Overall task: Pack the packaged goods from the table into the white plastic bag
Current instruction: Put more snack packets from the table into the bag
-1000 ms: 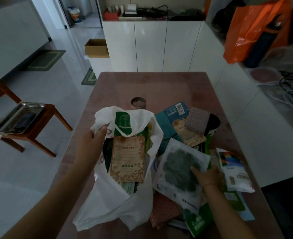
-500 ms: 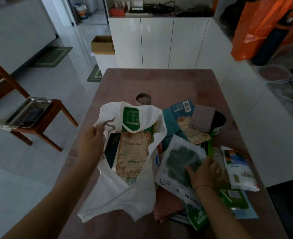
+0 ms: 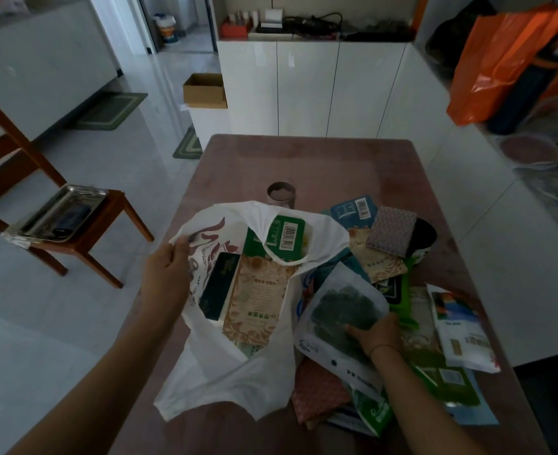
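The white plastic bag [image 3: 238, 379] lies open on the brown table [image 3: 310, 159]. Inside it are a beige patterned packet [image 3: 256, 303], a dark green box [image 3: 220, 287] and a green packet with a barcode [image 3: 285, 236]. My left hand [image 3: 167, 274] grips the bag's left rim and holds the mouth open. My right hand [image 3: 374, 333] grips a white pouch with dark green contents [image 3: 336, 315], tilted just right of the bag's mouth. Several more packets lie in a heap to the right, among them a white one [image 3: 461, 330] and a blue one [image 3: 353, 210].
A small round tin [image 3: 280, 193] stands behind the bag. A wooden chair with a metal tray [image 3: 62, 211] is left of the table. White cabinets [image 3: 307, 90] run behind and to the right, with an orange bag [image 3: 501, 60] on the right counter.
My right hand has taken hold of the white pouch and lifted its far end, tilting it toward the bag's mouth. My left hand shifted up along the bag's rim, pulling it wider.
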